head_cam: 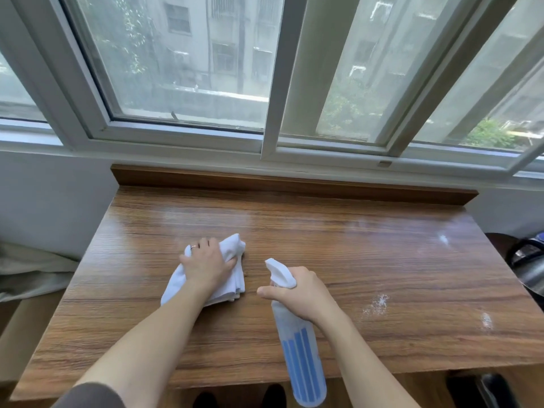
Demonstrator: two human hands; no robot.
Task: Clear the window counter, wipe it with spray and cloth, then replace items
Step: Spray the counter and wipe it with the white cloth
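The wooden window counter (338,245) lies below the window, with wet spray patches near its right side. My left hand (206,265) presses down on a white cloth (232,278) left of the counter's middle, fingers curled over the bunched fabric. My right hand (297,293) grips the neck of a spray bottle (303,363), white nozzle pointing up and left, its clear body with blue stripes hanging toward the counter's front edge.
A raised wooden ledge (294,184) runs along the counter's back under the sliding window (188,69). A dark kettle-like object (530,269) sits off the right edge. Pale fabric (32,272) lies to the left, below counter level.
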